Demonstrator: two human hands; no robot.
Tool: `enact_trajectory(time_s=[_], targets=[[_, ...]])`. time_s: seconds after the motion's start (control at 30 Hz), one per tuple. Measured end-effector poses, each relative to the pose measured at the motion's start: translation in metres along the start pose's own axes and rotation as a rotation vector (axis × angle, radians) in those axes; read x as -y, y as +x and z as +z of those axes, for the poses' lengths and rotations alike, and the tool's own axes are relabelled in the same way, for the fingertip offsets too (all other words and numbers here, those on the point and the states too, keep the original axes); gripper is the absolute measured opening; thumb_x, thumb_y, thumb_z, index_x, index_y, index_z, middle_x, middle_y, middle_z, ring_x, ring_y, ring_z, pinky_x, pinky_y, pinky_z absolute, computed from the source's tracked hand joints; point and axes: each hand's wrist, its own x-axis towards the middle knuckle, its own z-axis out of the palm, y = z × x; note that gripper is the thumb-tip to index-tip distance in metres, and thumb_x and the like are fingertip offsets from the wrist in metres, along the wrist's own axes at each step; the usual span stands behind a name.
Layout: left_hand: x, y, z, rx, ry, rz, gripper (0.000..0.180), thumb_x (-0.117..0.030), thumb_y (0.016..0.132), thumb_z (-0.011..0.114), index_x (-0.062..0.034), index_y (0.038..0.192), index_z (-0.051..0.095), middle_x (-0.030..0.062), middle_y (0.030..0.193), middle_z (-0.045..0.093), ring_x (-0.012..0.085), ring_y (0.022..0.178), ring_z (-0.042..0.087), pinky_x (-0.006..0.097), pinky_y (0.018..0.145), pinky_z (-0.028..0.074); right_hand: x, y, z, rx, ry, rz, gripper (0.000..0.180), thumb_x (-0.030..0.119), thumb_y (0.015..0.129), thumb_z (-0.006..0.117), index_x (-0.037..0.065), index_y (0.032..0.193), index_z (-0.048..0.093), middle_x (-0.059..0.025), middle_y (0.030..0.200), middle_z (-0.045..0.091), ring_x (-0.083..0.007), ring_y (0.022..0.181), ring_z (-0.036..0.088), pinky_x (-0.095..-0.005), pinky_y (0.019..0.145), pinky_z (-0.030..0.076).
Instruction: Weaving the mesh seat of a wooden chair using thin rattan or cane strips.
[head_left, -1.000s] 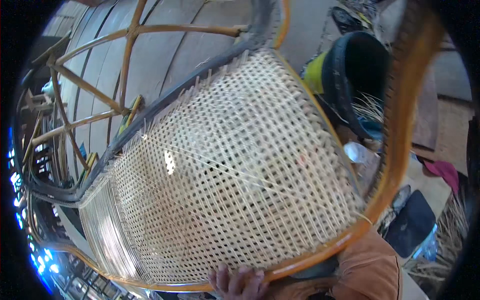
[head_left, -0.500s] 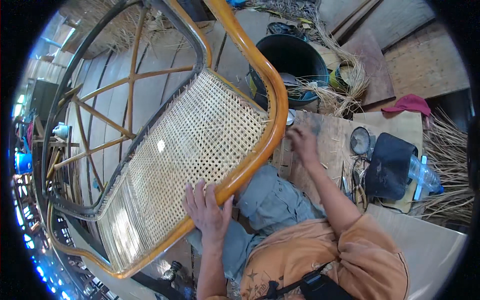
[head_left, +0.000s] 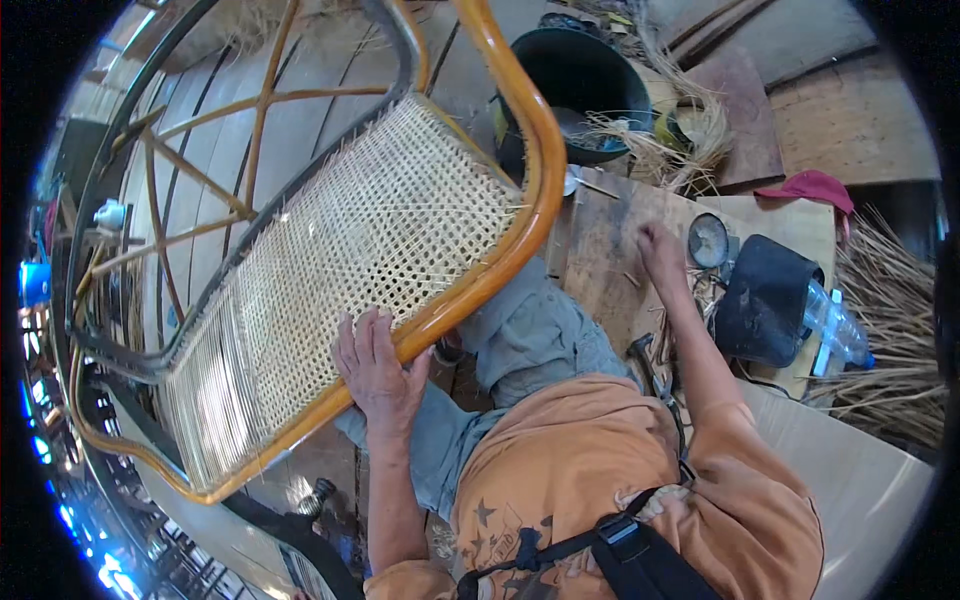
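A chair frame of glossy orange-brown rattan (head_left: 520,240) leans across the left and middle of the view. Woven pale cane (head_left: 350,220) fills its panel, with unwoven parallel strands (head_left: 215,405) toward the lower left. My left hand (head_left: 380,365) holds the near rail, its fingers over the weave and its thumb on the rail's outer side. Over a stained wooden board (head_left: 600,235), my right hand (head_left: 660,250) is apart from the frame with its fingers curled together. Whatever it may pinch is too fine to tell.
Beyond the board stands a dark bucket (head_left: 625,75) with loose fibres (head_left: 690,150) beside it. At right lie a round dish (head_left: 708,240), a black case (head_left: 765,305), a plastic bottle (head_left: 840,325), a red cap (head_left: 815,190) and bundled cane (head_left: 895,290). Pliers-like tools (head_left: 650,365) lie near my leg.
My right hand has moved right, away from the frame's edge, and its fingers have curled in. My left hand stays on the rail. The whole view has shifted slightly.
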Motion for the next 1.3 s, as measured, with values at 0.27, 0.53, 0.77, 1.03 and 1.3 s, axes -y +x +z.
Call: enact_trajectory(time_s=[0.27,0.53,0.77,1.03,1.3], targets=[[0.037,0.007,-0.003,0.068,-0.415,-0.097,0.051,-0.02,0.073,0.07,-0.0031,0.117,0.051,0.0152,0.122,0.05,0.0336,0.119,0.043,0.044,0.099,0.034,-0.024,-0.068,-0.016,0.114,-0.16,-0.067,0.012,0.012,0.083,0.053,0.002,0.09,0.052,-0.0183,0.082,0.054,-0.0368,0.078,0.053,-0.0409,0.069,0.043],[0.059,0.053,0.023,0.381,-0.408,-0.045,0.054,-0.032,0.08,0.059,-0.0084,0.127,0.046,0.0161,0.134,0.04,0.0377,0.127,0.033,0.048,0.105,0.026,0.162,-0.044,-0.057,0.227,0.572,0.046,0.011,0.012,0.092,0.051,0.005,0.102,0.052,0.0014,0.073,0.051,-0.0048,0.055,0.047,-0.0184,0.047,0.036],[0.059,0.062,0.022,0.555,-0.407,-0.093,0.072,-0.042,0.078,0.059,-0.0126,0.138,0.034,0.017,0.144,0.028,0.0378,0.135,0.02,0.049,0.109,0.018,0.268,-0.054,-0.015,0.581,0.516,-0.317,0.009,0.006,0.085,0.059,0.002,0.093,0.059,-0.0075,0.08,0.061,-0.0174,0.065,0.059,-0.0271,0.059,0.047],[0.059,0.062,0.019,0.604,-0.367,-0.062,0.075,-0.039,0.076,0.061,-0.0111,0.139,0.032,0.0165,0.146,0.025,0.0388,0.135,0.019,0.049,0.109,0.016,0.301,-0.051,0.008,0.619,0.192,-0.532,0.012,0.007,0.086,0.057,0.003,0.097,0.057,-0.0127,0.082,0.06,-0.0245,0.073,0.06,-0.0322,0.064,0.047],[0.06,0.058,0.026,0.568,-0.331,-0.052,0.073,-0.038,0.077,0.061,-0.0118,0.139,0.032,0.0163,0.145,0.026,0.0401,0.134,0.021,0.051,0.109,0.018,0.305,-0.054,0.019,0.56,0.039,-0.688,0.006,0.009,0.086,0.055,0.004,0.09,0.055,-0.0171,0.078,0.057,-0.0352,0.073,0.059,-0.0398,0.062,0.047]])
